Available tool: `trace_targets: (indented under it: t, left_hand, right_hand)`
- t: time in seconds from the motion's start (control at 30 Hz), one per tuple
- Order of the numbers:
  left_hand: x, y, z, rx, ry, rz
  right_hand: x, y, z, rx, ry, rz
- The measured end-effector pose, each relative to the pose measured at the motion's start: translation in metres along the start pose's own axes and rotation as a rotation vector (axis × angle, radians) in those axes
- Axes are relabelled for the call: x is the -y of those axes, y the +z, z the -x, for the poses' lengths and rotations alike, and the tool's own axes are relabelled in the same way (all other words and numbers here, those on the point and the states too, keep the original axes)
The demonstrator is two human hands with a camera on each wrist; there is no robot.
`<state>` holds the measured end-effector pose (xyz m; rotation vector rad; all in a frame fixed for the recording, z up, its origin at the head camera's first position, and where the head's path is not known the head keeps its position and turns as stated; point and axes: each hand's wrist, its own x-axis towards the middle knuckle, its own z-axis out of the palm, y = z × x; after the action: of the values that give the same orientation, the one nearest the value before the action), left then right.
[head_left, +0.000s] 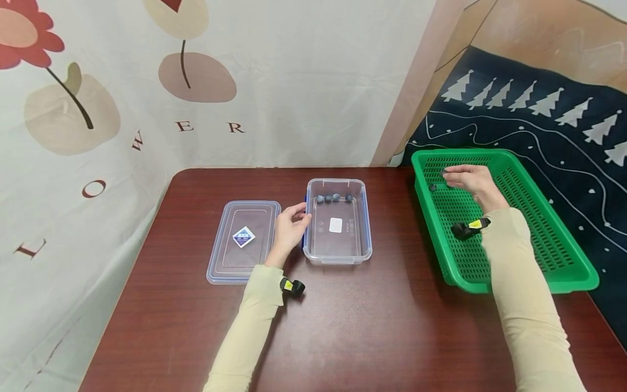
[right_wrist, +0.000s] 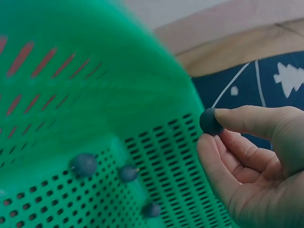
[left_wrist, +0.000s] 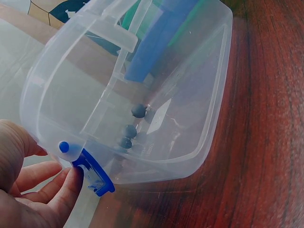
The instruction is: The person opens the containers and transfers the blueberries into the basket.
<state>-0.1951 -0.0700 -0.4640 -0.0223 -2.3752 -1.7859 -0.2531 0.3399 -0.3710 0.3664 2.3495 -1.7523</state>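
Dark ball (right_wrist: 211, 121): pinched between thumb and forefinger of the right hand (head_left: 469, 181), held above the floor of the green basket (head_left: 563, 272).
Right hand: grasping that one ball; the other fingers loosely curled beneath it.
Left hand (head_left: 289, 227): fingers relaxed, resting against the near side wall of the clear box (head_left: 362, 218), by its blue clasp (left_wrist: 92, 175); it grips nothing.
Progress, as judged: four balls (head_left: 333, 198) lie in a row at the far end of the clear box; three more (right_wrist: 118, 175) remain on the basket floor below the right hand, so roughly half is moved.
Lid (head_left: 243, 239): off, lying flat on the counter (head_left: 343, 326) just outside the left hand.
Materials: balls small, round, matt blue-grey; box transparent hard plastic with rounded corners; basket perforated green plastic, rectangular with sloped walls; counter dark red-brown wood grain, glossy.
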Motion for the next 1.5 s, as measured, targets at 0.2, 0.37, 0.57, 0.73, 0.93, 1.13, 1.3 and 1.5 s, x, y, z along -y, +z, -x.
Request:
trace_targets:
  t: [0.2,0.37,0.57,0.73,0.93,1.13,1.3,1.5]
  left_hand:
    - [0.0,-0.001,0.0,0.004,-0.012,-0.002]
    - [0.0,-0.001,0.001,0.0,0.004,0.0]
    - [0.001,-0.001,0.001,-0.001,0.009,0.003]
    - [0.001,-0.001,0.001,0.002,0.009,0.008]
    - [0.001,0.0,0.001,0.004,0.017,-0.002]
    - [0.001,-0.001,0.0,0.004,0.026,0.001]
    - [0.002,0.0,0.0,0.005,0.018,0.007]
    - [0.0,-0.001,0.0,0.004,0.009,0.009]
  right_hand:
    - [-0.012,0.003,-0.007,0.008,0.02,0.047]
    - [-0.019,0.006,-0.013,0.015,0.025,0.104]
    - [-0.023,0.008,-0.015,0.052,0.061,0.14]
    - [-0.022,0.009,-0.014,0.032,0.064,0.12]
    - [-0.01,0.011,-0.01,-0.013,0.026,0.034]
    - [0.012,0.02,-0.004,-0.022,-0.044,-0.046]
    - [0.034,0.036,0.001,-0.006,-0.089,-0.11]
    - [0.052,0.062,0.003,0.024,-0.146,-0.152]
